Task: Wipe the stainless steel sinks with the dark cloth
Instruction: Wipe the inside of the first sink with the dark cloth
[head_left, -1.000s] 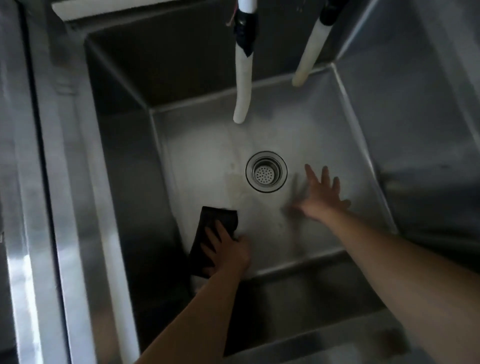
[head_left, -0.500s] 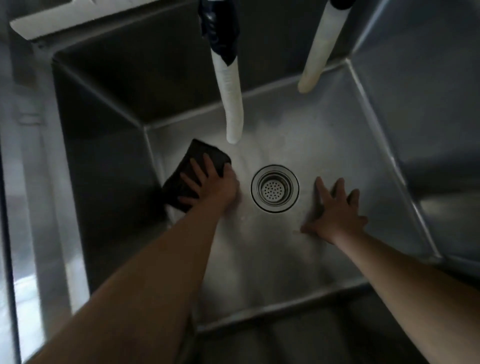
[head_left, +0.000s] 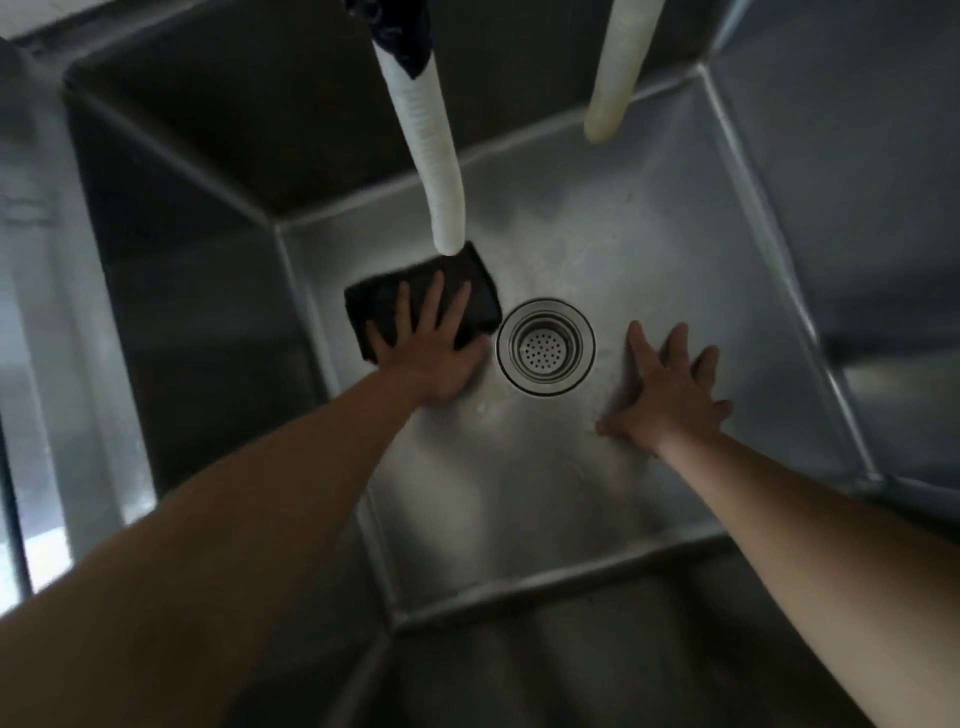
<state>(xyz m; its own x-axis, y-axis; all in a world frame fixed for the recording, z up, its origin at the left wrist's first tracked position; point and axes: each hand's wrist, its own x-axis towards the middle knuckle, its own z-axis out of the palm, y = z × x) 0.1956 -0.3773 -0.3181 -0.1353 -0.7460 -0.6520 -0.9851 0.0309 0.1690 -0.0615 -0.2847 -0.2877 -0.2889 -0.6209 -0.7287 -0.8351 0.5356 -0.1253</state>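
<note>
— While the left hand (head_left: 426, 345) presses flat on the dark cloth (head_left: 421, 301), fingers spread and straight, where does that cloth sit from the drain (head_left: 545, 346)?

— Just beside it, on the drain's left, lying on the sink floor (head_left: 519, 493). Its near right corner almost meets the drain's rim, though I cannot tell whether they touch. Its long axis runs across, tilted a little, from the left wall toward the drain.

— And the other hand?

— The right hand (head_left: 667, 395) is on the far side of the drain, to its right, palm down on bare steel with fingers splayed. It holds nothing; I judge it a brace.

— So which hand is nearer the cloth?

— The left, plainly, since it is on top of it. The right is well apart, with the drain between.

— What overhangs?

— A white hose (head_left: 431, 156) ends above the cloth's far edge, up and left of the drain. A second hose (head_left: 615, 73) hangs farther back, to the drain's upper right.

— Then the next pass?

— Probably the cloth must go round or over the drain to reach the unwiped floor on its right.
</note>
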